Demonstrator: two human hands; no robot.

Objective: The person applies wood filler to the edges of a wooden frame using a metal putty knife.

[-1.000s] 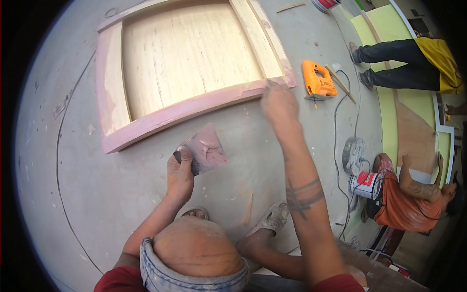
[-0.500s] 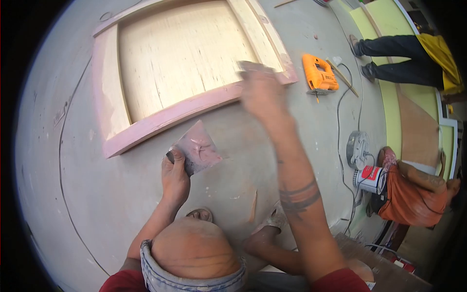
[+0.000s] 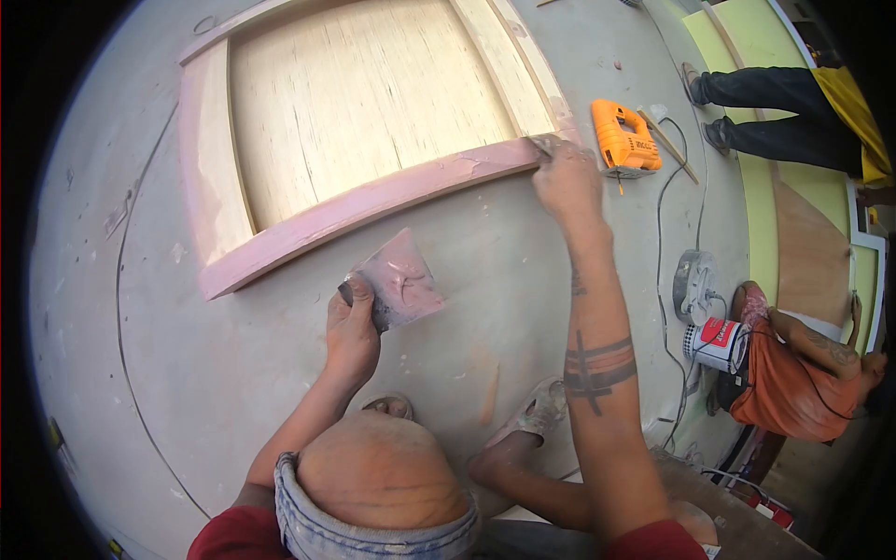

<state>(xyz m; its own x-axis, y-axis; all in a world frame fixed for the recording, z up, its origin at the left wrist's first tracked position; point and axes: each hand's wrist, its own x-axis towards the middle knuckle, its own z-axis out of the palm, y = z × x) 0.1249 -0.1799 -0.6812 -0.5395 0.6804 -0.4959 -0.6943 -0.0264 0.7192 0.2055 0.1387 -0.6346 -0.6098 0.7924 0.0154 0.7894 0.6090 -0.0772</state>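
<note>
A flat putty scraper (image 3: 403,282) with a smear of pink putty on its face is in my left hand (image 3: 353,327), the thumb pressed over its dark handle edge. My right hand (image 3: 571,182) is closed around a putty knife (image 3: 542,145), mostly hidden by the fingers. Its blade meets the right end of the near rail (image 3: 373,210), which is coated in pink putty. That rail belongs to a framed wooden panel (image 3: 364,103) lying on the floor, with bare pale plywood in its middle and pink patches on the left side.
An orange jigsaw (image 3: 623,138) lies right of the panel, beside a thin wood strip (image 3: 670,149) and a cable. Further right are a round grey tool (image 3: 694,287), a paint can (image 3: 717,343), a crouching person (image 3: 793,383) in orange and a standing person (image 3: 779,112).
My right hand has moved right and slightly down along the near rail to its right end. My left hand with the putty scraper has shifted slightly right in view.
</note>
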